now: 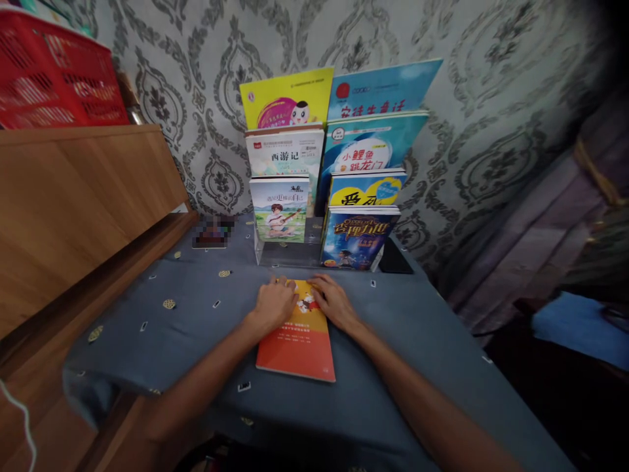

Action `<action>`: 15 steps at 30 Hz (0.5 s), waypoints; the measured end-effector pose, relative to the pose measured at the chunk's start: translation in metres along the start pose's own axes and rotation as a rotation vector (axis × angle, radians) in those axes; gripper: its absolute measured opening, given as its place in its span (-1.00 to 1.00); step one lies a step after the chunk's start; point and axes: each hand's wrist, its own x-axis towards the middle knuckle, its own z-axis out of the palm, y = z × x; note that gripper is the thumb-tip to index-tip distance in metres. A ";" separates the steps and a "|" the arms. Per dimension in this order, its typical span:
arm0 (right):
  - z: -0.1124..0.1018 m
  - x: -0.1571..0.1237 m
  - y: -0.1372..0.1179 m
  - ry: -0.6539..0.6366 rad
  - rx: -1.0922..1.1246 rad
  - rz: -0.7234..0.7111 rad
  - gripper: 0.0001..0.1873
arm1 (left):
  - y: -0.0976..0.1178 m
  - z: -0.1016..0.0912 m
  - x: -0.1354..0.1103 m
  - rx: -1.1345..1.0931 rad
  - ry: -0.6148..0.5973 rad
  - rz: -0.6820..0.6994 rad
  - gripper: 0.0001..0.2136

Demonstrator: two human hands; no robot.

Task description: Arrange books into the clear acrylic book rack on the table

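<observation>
An orange-and-yellow book [295, 351] lies on the cloth-covered table in front of me, its cover facing up. My left hand [276, 303] rests over the upper left part of it, fingers bent at its side and top edge. On the opposite side, my right hand [336, 303] grips the upper right edge, with the thumb toward the cover. Just beyond both hands stands a clear book rack [289, 254]. It holds upright books in two columns, including a white-and-green book [280, 219] at the left front and a dark blue book [354, 241] at the right front.
A blue-grey tablecloth [196, 341] covers the table. A dark flat object [396, 257] lies right of the rack, and a small blurred item [212, 233] lies to the left. A wooden cabinet [88, 196] with a red basket [59, 78] borders the left side; a curtain [531, 216] hangs at right.
</observation>
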 end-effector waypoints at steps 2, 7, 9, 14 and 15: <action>0.000 -0.001 -0.004 0.003 -0.042 -0.012 -0.65 | -0.005 0.005 0.004 0.008 0.031 0.012 -0.71; 0.002 -0.008 -0.020 -0.082 -0.083 -0.105 -0.61 | -0.018 0.023 0.012 -0.073 0.110 0.007 -0.71; 0.003 -0.009 -0.024 -0.122 -0.084 -0.110 -0.56 | -0.022 0.029 0.013 -0.125 0.138 0.011 -0.71; 0.003 -0.007 -0.023 -0.193 -0.089 -0.067 -0.51 | -0.027 0.040 0.014 -0.213 0.194 0.022 -0.71; 0.003 -0.007 -0.023 -0.199 -0.087 -0.060 -0.51 | -0.027 0.041 0.014 -0.223 0.201 0.021 -0.72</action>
